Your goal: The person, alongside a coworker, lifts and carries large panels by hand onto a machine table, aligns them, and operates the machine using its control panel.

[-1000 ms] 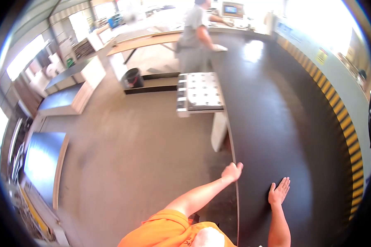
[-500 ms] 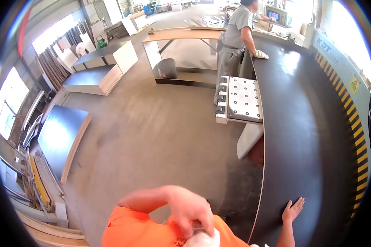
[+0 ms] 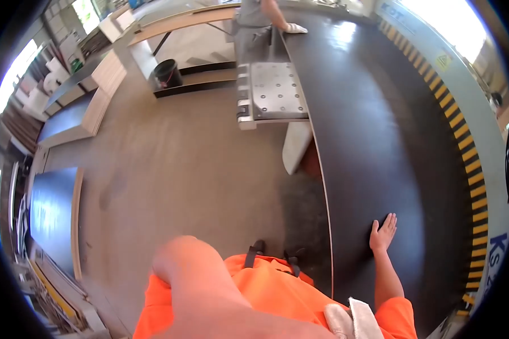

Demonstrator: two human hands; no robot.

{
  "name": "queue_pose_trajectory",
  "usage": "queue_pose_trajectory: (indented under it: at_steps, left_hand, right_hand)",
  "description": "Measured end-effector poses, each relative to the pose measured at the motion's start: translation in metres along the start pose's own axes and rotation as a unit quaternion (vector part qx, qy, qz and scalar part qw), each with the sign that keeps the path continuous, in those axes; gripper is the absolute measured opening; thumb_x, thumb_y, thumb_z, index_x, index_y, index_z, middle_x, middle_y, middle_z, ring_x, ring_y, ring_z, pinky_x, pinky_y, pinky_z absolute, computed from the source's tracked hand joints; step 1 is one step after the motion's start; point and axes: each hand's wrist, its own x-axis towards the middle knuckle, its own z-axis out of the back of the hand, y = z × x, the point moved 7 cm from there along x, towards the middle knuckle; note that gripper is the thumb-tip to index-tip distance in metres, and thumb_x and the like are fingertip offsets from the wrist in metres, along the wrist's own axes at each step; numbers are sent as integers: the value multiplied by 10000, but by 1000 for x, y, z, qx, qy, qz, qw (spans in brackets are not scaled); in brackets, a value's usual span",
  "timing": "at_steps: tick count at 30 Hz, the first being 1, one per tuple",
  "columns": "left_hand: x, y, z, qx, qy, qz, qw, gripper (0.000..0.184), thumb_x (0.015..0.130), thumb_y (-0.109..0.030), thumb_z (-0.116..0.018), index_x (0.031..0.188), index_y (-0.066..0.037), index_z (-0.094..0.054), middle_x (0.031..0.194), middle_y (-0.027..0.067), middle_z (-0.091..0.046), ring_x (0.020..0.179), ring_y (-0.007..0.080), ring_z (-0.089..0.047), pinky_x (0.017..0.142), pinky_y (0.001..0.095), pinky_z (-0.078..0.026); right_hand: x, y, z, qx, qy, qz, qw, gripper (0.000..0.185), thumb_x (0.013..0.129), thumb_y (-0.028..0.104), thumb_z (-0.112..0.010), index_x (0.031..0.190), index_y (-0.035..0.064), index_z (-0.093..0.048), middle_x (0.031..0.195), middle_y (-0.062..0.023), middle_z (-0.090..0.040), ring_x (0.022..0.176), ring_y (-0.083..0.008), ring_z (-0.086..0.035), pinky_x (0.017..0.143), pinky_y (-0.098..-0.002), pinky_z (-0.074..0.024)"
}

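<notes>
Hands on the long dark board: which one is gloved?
The co-worker's hand, gloved in white, at the far end of the board; the wearer's right hand, much nearer, is bare.

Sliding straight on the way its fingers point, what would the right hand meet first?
The right hand would cross more dark board, then probably meet the machine's striped edge; depth is unclear.

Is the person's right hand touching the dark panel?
Touching. The head view shows the right hand palm down on the dark panel, fingers extended along its surface, with no gap visible beneath.
</notes>
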Motion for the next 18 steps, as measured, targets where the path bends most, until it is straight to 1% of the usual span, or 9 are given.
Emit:
queue_pose_trajectory:
  at_steps: [3, 7, 10, 11, 13, 15, 17, 18]
  left_hand:
    - [3, 5, -5, -28, -41, -35, 998, 109, 881, -67, -666, 785, -18, -648, 836, 234, -649, 676, 352, -657, 623, 432, -561]
    - [12, -6, -2, -1, -71, -97, 993, 174, 894, -79, -667, 736, -10, -637, 842, 279, -652, 664, 386, -678, 610, 469, -591]
    - [11, -23, 1, 34, -91, -156, 983, 223, 904, -88, -668, 700, -5, -630, 847, 312, -654, 654, 412, -694, 601, 496, -613]
    - [11, -29, 2, 64, -56, -130, 988, 204, 896, -80, -674, 714, 0, -631, 834, 307, -656, 649, 412, -693, 591, 488, -613]
    - [12, -31, 4, 111, 11, -123, 986, 204, 891, -67, -674, 706, 1, -621, 817, 302, -659, 632, 400, -691, 565, 454, -608]
    - [9, -36, 6, 154, 65, -156, 973, 246, 895, -57, -663, 663, -7, -597, 812, 304, -662, 606, 378, -690, 532, 406, -598]
    - [9, -38, 4, 180, 87, -179, 963, 221, 904, -67, -656, 702, 5, -599, 821, 299, -664, 599, 352, -682, 523, 358, -577]
    - [10, -35, 4, 184, 79, -187, 962, 184, 911, -81, -655, 762, 20, -614, 833, 293, -665, 605, 337, -675, 531, 335, -561]
  right_hand:
    - [-13, -12, -2, 7, 12, -3, 1000, 711, 992, 386, -467, 1537, -4, -230, 1621, -162, -208, 1509, -312, -163, 1224, -445, -131]
    - [-6, -5, -3, 18, 20, -10, 1000, 721, 984, 379, -485, 1542, 3, -226, 1627, -153, -197, 1515, -304, -147, 1226, -447, -119]
    - [-5, -8, -8, 19, 19, -11, 1000, 709, 988, 347, -490, 1545, 5, -216, 1630, -150, -188, 1515, -302, -145, 1226, -450, -115]
    - [-6, -5, -4, 24, 24, -13, 999, 707, 988, 341, -488, 1545, 4, -212, 1632, -147, -181, 1517, -297, -140, 1228, -447, -113]
    - [-6, -3, 1, 25, 28, -20, 999, 702, 990, 331, -482, 1547, 5, -205, 1635, -139, -171, 1519, -286, -133, 1230, -442, -109]
    - [-8, -3, 0, 17, 33, -21, 999, 696, 993, 324, -473, 1550, 8, -199, 1638, -128, -164, 1520, -274, -129, 1232, -437, -108]
    - [-9, 0, 2, 12, 37, -27, 999, 689, 997, 320, -462, 1553, 15, -193, 1640, -116, -164, 1521, -265, -129, 1233, -435, -110]
    - [-10, 0, 5, 6, 40, -28, 999, 686, 999, 318, -457, 1555, 19, -190, 1641, -110, -164, 1521, -261, -129, 1233, -434, -111]
